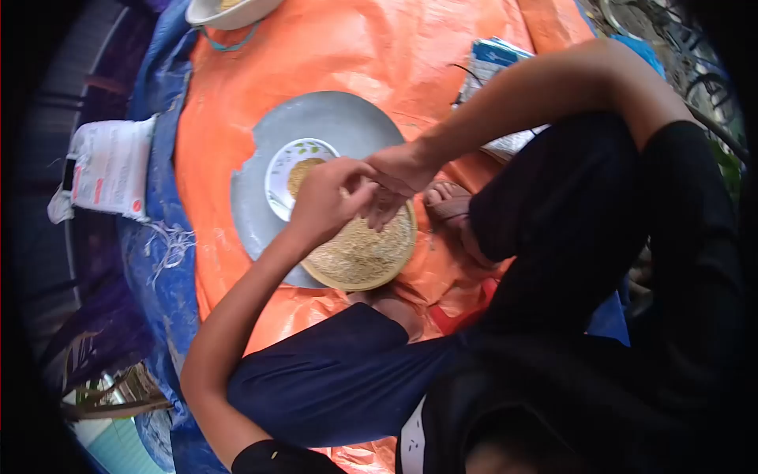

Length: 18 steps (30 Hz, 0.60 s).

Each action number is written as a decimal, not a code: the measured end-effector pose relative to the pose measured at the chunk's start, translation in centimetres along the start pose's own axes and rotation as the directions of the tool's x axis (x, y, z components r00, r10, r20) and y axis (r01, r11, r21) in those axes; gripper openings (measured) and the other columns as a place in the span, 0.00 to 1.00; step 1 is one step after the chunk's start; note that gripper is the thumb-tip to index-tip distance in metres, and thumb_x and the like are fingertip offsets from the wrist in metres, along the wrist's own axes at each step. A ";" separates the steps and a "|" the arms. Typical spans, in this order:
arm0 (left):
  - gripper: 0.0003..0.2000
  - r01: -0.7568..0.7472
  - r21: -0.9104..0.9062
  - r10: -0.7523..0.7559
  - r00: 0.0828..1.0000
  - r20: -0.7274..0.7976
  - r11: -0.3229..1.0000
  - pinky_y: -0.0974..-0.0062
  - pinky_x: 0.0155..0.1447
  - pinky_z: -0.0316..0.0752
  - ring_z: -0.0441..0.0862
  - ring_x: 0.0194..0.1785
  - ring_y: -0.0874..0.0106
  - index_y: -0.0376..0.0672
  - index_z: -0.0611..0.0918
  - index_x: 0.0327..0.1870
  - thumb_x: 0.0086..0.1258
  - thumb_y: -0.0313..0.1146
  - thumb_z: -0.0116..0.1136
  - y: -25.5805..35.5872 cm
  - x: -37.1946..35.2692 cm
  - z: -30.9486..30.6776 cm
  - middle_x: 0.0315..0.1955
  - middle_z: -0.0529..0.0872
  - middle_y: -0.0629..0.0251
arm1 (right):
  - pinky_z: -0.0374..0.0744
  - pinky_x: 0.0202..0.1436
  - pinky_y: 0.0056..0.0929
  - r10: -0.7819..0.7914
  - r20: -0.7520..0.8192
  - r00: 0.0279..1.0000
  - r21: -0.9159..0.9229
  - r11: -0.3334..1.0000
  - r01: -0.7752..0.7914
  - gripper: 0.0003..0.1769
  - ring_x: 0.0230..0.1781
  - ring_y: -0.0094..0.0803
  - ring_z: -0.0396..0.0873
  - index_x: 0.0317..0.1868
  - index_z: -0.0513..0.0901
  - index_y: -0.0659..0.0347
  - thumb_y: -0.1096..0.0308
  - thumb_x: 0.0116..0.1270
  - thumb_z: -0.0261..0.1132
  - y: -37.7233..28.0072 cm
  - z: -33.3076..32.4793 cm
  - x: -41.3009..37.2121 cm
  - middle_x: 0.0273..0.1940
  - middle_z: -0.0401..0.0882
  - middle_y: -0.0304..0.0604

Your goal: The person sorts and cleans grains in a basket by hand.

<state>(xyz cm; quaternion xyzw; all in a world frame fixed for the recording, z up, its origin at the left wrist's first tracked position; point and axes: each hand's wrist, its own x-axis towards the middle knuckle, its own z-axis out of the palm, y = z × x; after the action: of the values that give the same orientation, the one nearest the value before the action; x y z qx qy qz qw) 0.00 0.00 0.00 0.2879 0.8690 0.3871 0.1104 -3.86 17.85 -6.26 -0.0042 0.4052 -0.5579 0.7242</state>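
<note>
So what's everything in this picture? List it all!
Orange sheet: one, orange, ground
Blue sheet: one, blue, left
Disc: one, grey, on orange sheet
Bowl: one, white, on disc
Container: one, yellowish, overlapping disc
Grain: uncounted, tan, in bowl and container
Basin: one, white, top
Sack: one, white, far left
Packet: one, blue and white, upper right
Red stuff: uncounted, red, near feet
Clutter: uncounted, mixed, top right
Shirt: one, black, lower right
Trousers: one pair, blue, bottom
Feet: two, beside container
Left hand: one, bare, near bowl
Right hand: one, bare, above container

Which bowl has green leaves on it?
The white bowl on the grey tray. The yellow bowl beside it and the far tub show no leaves.
</note>
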 end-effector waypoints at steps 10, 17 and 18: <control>0.07 0.273 0.204 -0.299 0.947 0.113 0.940 0.66 0.37 0.75 0.82 0.31 0.63 0.37 0.79 0.39 0.64 0.30 0.59 -9.2 -5.4 5.5 0.31 0.82 0.58 | 0.77 0.61 0.35 0.080 -0.009 0.997 0.025 0.996 -0.080 0.41 0.55 0.46 0.79 0.55 0.72 0.77 0.41 0.75 0.35 2.3 -1.1 -2.8 0.53 0.78 0.62; 0.10 0.144 0.438 -0.308 0.892 0.330 0.887 0.56 0.44 0.76 0.80 0.41 0.51 0.40 0.77 0.42 0.62 0.32 0.61 -10.0 -8.6 6.9 0.39 0.79 0.54 | 0.77 0.60 0.37 0.067 -0.041 0.997 0.039 0.997 -0.065 0.39 0.55 0.46 0.80 0.56 0.71 0.78 0.43 0.75 0.37 2.4 -1.0 -2.9 0.53 0.77 0.63; 0.12 0.145 0.448 -0.306 0.900 0.312 0.882 0.59 0.43 0.76 0.80 0.41 0.54 0.41 0.77 0.42 0.60 0.32 0.63 -10.2 -8.8 7.1 0.37 0.79 0.56 | 0.76 0.62 0.38 0.070 -0.010 0.997 0.039 0.997 -0.070 0.40 0.56 0.47 0.79 0.58 0.70 0.79 0.43 0.75 0.37 2.4 -1.5 -2.7 0.55 0.76 0.64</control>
<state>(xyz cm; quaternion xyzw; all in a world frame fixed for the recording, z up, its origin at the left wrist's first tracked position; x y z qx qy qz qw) 5.81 -6.26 -12.58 0.2681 0.9217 0.1162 0.2551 -2.96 21.58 -6.81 0.0273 0.3984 -0.5400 0.7409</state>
